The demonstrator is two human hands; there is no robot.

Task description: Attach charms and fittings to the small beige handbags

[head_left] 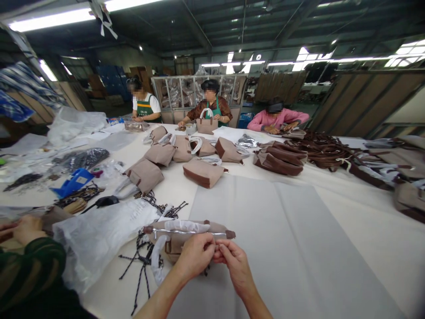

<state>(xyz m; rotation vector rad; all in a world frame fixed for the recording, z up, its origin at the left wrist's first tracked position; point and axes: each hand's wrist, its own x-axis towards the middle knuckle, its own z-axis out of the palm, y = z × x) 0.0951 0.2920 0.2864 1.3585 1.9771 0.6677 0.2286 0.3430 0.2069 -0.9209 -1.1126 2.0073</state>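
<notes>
A taupe handbag [177,239] with brown trim and a silver zipper lies on the table right in front of me. White wrapping covers its handles. My left hand [198,251] and my right hand [234,261] meet over its near right side, fingers pinched together. Whatever sits between the fingertips is too small or hidden to name. Beside the bag's left end, black patterned cords [142,259] with knotted ends are spread out, partly beneath it.
Several similar handbags [202,172] stand across the table. At left are a plastic sheet [99,239], a blue tape dispenser [73,182] and a co-worker's hand [28,229]. Brown straps [322,150] are heaped at right. Three people sit along the far side. Grey sheeting [265,212] covers the table's middle.
</notes>
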